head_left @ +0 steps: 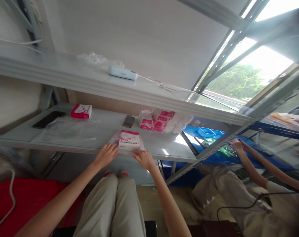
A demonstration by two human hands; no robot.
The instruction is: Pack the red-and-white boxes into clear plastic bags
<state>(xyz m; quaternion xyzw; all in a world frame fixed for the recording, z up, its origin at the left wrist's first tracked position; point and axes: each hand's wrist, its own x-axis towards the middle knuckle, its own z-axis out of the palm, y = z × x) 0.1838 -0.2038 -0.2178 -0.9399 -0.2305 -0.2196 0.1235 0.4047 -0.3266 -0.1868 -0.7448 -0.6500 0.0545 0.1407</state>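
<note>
A pink-and-white box [129, 139] lies near the shelf's front edge, inside or on a clear plastic bag [141, 144] that spreads out on both sides of it. At the bag's left side is my left hand [106, 156], its fingers bent together on the plastic. My right hand [144, 159] pinches the bag's right side near the box's lower corner. Neither hand covers the box's printed top. Farther back stand several wrapped pink-and-white boxes [160, 122] in clear plastic. A similar single box [81, 111] sits at the back left.
A dark phone-like slab [49, 119] and flat clear bags [70, 131] lie on the left. Above is an upper shelf [90, 77] with a pale blue device [123, 72] and cable. At right, a co-worker's hands [237, 145] are over a blue table with blue trays [208, 132].
</note>
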